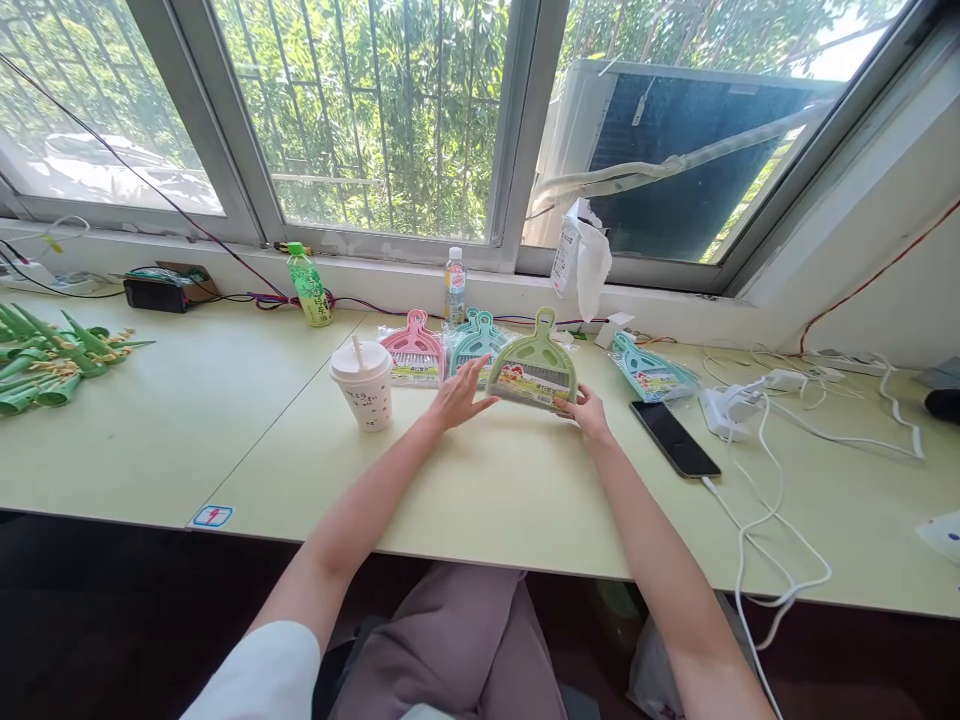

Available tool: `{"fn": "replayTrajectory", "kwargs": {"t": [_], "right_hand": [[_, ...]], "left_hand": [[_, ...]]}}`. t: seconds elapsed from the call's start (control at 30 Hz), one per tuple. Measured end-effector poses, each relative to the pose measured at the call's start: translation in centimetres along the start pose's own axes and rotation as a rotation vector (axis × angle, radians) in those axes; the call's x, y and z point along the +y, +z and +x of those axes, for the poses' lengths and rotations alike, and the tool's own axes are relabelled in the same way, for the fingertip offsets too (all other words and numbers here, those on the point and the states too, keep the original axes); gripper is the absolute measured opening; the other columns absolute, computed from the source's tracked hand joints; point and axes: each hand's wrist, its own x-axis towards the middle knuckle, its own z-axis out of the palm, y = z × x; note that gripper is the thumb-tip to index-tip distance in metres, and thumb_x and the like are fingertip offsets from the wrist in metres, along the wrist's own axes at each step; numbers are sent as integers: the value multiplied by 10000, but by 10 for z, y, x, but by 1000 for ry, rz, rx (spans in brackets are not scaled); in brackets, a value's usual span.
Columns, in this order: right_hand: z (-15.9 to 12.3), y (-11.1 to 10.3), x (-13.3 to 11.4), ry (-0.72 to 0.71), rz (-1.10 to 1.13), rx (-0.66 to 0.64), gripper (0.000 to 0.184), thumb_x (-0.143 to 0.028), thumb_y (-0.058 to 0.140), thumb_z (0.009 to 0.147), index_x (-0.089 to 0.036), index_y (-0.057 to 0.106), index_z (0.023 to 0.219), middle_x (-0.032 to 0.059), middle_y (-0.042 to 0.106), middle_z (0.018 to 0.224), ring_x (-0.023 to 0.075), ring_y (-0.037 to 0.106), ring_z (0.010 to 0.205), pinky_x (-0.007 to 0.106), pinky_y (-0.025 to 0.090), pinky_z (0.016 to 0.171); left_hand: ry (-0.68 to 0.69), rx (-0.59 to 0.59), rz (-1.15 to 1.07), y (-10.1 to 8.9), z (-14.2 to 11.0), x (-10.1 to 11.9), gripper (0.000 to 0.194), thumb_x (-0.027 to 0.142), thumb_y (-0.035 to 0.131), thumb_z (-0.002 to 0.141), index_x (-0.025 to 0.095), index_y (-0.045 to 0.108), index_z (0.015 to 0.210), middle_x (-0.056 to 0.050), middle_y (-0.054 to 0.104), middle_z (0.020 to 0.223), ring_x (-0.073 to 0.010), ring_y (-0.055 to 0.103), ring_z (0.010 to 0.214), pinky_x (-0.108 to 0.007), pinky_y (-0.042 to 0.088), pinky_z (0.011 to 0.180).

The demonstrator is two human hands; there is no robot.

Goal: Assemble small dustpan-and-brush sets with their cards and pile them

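A small green dustpan-and-brush set [537, 352] with a printed label stands upright on the table, handle up. My right hand [589, 412] grips its lower right corner between thumb and fingers. Just off its left edge is my left hand [457, 397], fingers stretched out, holding nothing; whether the fingertips touch the set I cannot tell. Behind my left hand are a wrapped pink dustpan set [415, 338] and turquoise dustpan sets [480, 322], partly hidden by the hand and the green one. Another wrapped turquoise set [649, 368] lies to the right.
A lidded paper cup [363, 385] with a straw stands left of my hands. On the right lie a black phone [676, 440], a white power strip [726, 412] and tangled cables. Two bottles, a green one [308, 287] and a clear one [455, 286], stand by the window.
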Motion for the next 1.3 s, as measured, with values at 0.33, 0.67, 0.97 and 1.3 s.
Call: {"fn": "replayTrajectory", "kwargs": {"t": [0.33, 0.67, 0.97, 1.3], "right_hand": [[9, -16, 5, 74, 133, 82, 438, -291, 863, 465, -203, 663, 845, 53, 718, 976, 187, 695, 692, 329, 610, 651], [-14, 32, 2, -3, -233, -235, 457, -364, 800, 555, -214, 665, 965, 50, 712, 1028, 191, 663, 823, 287, 550, 613], [2, 83, 19, -194, -877, 124, 455, -408, 618, 746, -214, 589, 1156, 117, 567, 1218, 258, 540, 1078, 349, 454, 795], [20, 102, 21, -258, -809, 177, 624, -358, 612, 735, -342, 424, 1330, 69, 495, 1258, 245, 512, 1065, 340, 434, 791]], "left_hand": [[-79, 130, 452, -18, 4, -44, 122, 153, 570, 800, 205, 672, 844, -136, 603, 1146, -321, 493, 1175, -504, 270, 1054], [-247, 313, 324, -9, 8, -62, 36, 177, 602, 827, 163, 612, 796, -101, 567, 1099, -152, 610, 743, -313, 469, 759], [-242, 439, 174, -9, 11, -66, 160, 216, 532, 864, 179, 575, 1014, -118, 517, 1177, -206, 612, 942, -374, 464, 865], [409, -211, 680, 12, 4, -21, 191, 174, 419, 901, 160, 607, 929, -104, 615, 965, -211, 587, 954, -344, 450, 851]]}}
